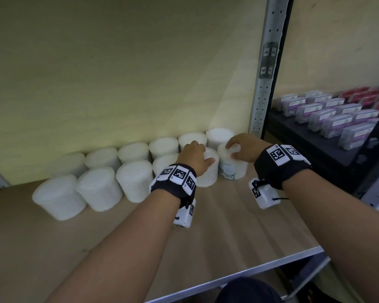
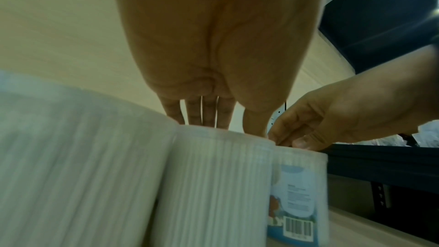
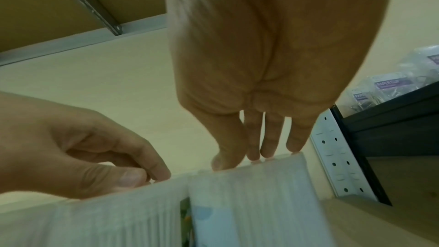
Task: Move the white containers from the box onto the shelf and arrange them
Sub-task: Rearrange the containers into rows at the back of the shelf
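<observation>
Two rows of white ribbed containers (image 1: pixel 101 189) stand along the back of a wooden shelf (image 1: pixel 228 226). My left hand (image 1: pixel 200 153) curls over the top of a front-row container (image 1: pixel 208 176), thumb at its near side; the left wrist view shows the hand (image 2: pixel 228 127) and that tub (image 2: pixel 213 185). My right hand (image 1: pixel 234 147) grips the top of the neighbouring container (image 1: pixel 232 169), which carries a blue label with a barcode (image 2: pixel 297 230). In the right wrist view the fingertips (image 3: pixel 254 157) sit on its rim (image 3: pixel 249 204). The box is out of view.
A perforated metal post (image 1: pixel 263 95) rises just right of the containers. Beyond it a black shelf (image 1: pixel 315 149) holds rows of clear boxes of paper clips (image 1: pixel 328 114). The wooden shelf's front half is bare, ending in a metal front edge (image 1: pixel 249 270).
</observation>
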`<state>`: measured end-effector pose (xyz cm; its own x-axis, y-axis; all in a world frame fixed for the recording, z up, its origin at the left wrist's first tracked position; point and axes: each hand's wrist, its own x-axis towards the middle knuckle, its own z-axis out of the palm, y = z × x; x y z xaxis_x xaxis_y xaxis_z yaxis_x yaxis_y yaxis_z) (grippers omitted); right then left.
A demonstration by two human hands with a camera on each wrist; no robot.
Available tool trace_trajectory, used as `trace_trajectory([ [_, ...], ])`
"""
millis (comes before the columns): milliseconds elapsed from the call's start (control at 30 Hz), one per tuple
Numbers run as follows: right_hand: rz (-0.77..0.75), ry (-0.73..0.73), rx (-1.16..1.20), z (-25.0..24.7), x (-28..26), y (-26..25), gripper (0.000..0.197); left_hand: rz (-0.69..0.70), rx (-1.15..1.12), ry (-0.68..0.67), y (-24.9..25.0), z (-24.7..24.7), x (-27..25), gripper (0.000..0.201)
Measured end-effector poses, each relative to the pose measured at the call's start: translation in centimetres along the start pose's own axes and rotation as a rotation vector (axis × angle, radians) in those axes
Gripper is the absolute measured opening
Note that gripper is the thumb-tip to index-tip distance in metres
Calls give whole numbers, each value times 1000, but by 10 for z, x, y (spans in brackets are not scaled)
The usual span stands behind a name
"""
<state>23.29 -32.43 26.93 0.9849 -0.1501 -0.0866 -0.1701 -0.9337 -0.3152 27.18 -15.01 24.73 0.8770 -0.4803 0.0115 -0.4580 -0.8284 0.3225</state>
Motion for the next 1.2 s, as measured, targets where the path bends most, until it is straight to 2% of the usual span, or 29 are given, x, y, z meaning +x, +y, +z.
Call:
trace_trajectory([
  [100, -24, -9, 19, 2, 2, -1, 37, -5, -13, 3, 0, 1, 0, 53],
  [233, 17, 62, 19, 2, 3, -6, 36, -7, -19, 4, 0, 1, 1, 54],
  [400, 93, 27, -126, 4, 0, -10, 55, -6, -19, 6, -1, 2, 1, 54],
  [967, -1, -93, -53, -4, -1, -6, 46, -8, -24, 25, 0, 8, 0, 52],
  [1033, 0, -71, -24, -5, -1, -5, 45, -10, -32, 32, 0, 9, 0, 51],
  [1100, 41, 20, 24, -3, -2, -4, 45, -9, -35, 34, 1, 9, -1, 51],
  [1200, 130, 76, -45, 1, 0, -2, 59, -12, -37, 28, 0, 9, 0, 51],
])
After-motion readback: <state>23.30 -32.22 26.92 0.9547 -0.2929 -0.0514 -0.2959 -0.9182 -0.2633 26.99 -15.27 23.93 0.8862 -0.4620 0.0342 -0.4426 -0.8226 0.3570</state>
